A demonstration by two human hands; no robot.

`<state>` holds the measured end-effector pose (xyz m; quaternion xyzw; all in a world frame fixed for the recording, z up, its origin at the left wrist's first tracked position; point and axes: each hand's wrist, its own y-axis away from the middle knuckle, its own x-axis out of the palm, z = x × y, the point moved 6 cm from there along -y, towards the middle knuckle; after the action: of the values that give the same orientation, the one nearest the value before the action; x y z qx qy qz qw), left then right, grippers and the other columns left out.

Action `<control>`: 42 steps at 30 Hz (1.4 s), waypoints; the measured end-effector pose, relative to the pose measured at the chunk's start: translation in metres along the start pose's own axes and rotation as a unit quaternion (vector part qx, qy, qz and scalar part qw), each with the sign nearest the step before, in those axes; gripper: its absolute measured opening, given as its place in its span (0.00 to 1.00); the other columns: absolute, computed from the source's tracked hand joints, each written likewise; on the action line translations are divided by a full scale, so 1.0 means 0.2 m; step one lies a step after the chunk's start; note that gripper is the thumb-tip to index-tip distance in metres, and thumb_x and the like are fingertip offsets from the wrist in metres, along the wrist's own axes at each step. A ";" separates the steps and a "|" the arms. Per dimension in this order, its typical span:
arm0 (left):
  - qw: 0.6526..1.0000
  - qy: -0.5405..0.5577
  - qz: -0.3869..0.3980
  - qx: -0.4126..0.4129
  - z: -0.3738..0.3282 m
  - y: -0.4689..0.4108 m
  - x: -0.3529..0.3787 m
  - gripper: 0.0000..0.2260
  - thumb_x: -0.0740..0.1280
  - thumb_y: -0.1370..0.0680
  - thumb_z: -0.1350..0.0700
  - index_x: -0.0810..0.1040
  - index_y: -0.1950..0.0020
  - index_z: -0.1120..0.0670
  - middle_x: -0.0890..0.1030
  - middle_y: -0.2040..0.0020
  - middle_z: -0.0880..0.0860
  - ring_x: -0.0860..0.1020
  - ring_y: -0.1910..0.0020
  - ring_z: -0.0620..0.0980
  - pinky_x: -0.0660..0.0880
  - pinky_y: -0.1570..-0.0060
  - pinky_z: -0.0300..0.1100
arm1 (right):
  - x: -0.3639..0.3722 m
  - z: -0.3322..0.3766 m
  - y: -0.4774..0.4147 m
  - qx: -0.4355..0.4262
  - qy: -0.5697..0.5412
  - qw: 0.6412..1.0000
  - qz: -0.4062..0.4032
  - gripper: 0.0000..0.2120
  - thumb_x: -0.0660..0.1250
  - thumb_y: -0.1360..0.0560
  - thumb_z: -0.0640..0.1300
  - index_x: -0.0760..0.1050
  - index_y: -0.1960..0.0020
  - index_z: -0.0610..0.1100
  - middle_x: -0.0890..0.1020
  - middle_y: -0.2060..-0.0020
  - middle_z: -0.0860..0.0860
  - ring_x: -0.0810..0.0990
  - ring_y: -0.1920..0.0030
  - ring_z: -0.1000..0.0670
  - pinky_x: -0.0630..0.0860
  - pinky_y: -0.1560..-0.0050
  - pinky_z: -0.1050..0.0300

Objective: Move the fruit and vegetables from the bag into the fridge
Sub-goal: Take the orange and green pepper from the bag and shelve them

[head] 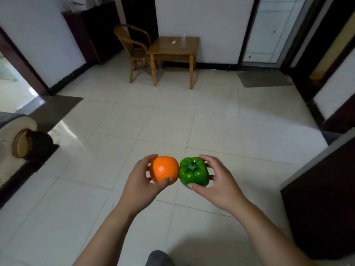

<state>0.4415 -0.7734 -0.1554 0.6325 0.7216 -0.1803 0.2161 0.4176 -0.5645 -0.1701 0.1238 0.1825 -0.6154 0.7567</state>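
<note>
My left hand (141, 181) grips an orange (165, 169), thumb underneath and fingers on its left side. My right hand (219, 181) grips a green bell pepper (194, 172), stem facing up toward me. The two are held side by side, touching, at waist height over the tiled floor. Neither the bag nor the fridge is in view.
A wooden table (173, 48) with a clear bottle (183, 40) and a wooden chair (137, 48) stand against the far wall. A sofa arm (17, 139) is at the left, dark furniture (324, 191) at the right. Doorways open left and back right, with mats (264, 78) on the floor.
</note>
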 end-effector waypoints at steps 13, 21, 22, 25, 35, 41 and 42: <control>0.947 0.001 0.255 0.193 -0.55 -1.22 0.86 0.31 0.76 0.33 0.53 0.64 0.37 0.40 0.66 0.39 0.42 0.68 0.43 0.44 0.66 0.57 0.26 | -0.81 -0.40 -0.54 0.130 -0.018 0.954 -0.271 0.35 0.78 0.37 0.46 0.66 0.35 0.55 0.70 0.43 0.65 0.73 0.41 0.59 0.77 0.49 0.66; 0.886 0.008 0.383 0.261 -1.10 -1.58 1.42 0.34 0.77 0.35 0.52 0.65 0.33 0.44 0.67 0.32 0.47 0.69 0.40 0.45 0.73 0.45 0.42 | -1.32 -0.48 -0.53 0.183 0.023 0.881 -0.436 0.34 0.78 0.36 0.46 0.65 0.36 0.55 0.71 0.40 0.58 0.73 0.41 0.57 0.75 0.53 0.71; 0.877 0.024 0.400 0.266 -1.18 -1.57 1.51 0.34 0.76 0.35 0.51 0.66 0.33 0.44 0.67 0.33 0.47 0.69 0.40 0.45 0.73 0.46 0.42 | -1.39 -0.48 -0.50 0.192 0.028 0.868 -0.456 0.34 0.78 0.36 0.47 0.66 0.36 0.55 0.71 0.40 0.59 0.72 0.42 0.58 0.74 0.53 0.72; 0.846 0.057 0.451 0.277 -1.37 -1.54 1.76 0.34 0.74 0.38 0.44 0.65 0.34 0.43 0.68 0.36 0.45 0.71 0.41 0.46 0.73 0.50 0.40 | -1.58 -0.53 -0.38 0.209 0.032 0.836 -0.506 0.33 0.78 0.37 0.48 0.66 0.37 0.57 0.71 0.41 0.61 0.72 0.44 0.62 0.73 0.46 0.66; 0.802 0.120 0.535 0.236 -2.03 -1.38 2.71 0.27 0.73 0.34 0.48 0.66 0.38 0.42 0.70 0.40 0.46 0.71 0.45 0.47 0.70 0.59 0.36 | -2.37 -0.90 -0.05 0.216 0.004 0.755 -0.619 0.30 0.77 0.36 0.48 0.67 0.40 0.62 0.73 0.43 0.64 0.72 0.41 0.59 0.76 0.47 0.63; 0.739 0.136 0.565 0.341 -2.44 -1.18 3.10 0.29 0.78 0.36 0.49 0.67 0.41 0.38 0.67 0.43 0.36 0.72 0.47 0.41 0.71 0.57 0.34 | -2.82 -0.99 0.10 0.215 0.025 0.716 -0.664 0.32 0.77 0.36 0.46 0.67 0.36 0.56 0.71 0.38 0.58 0.73 0.39 0.55 0.78 0.45 0.53; 0.727 0.138 0.569 0.359 -2.48 -1.14 3.14 0.29 0.77 0.38 0.48 0.67 0.42 0.37 0.66 0.43 0.34 0.71 0.46 0.41 0.72 0.55 0.34 | -2.87 -1.00 0.13 0.217 0.028 0.707 -0.673 0.32 0.77 0.36 0.46 0.67 0.36 0.56 0.72 0.38 0.57 0.73 0.39 0.55 0.78 0.45 0.53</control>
<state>0.1063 -0.0145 -0.0797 0.9727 0.1301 -0.1798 -0.0676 0.3164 0.0315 -0.1050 0.1460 0.0996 -0.9802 0.0892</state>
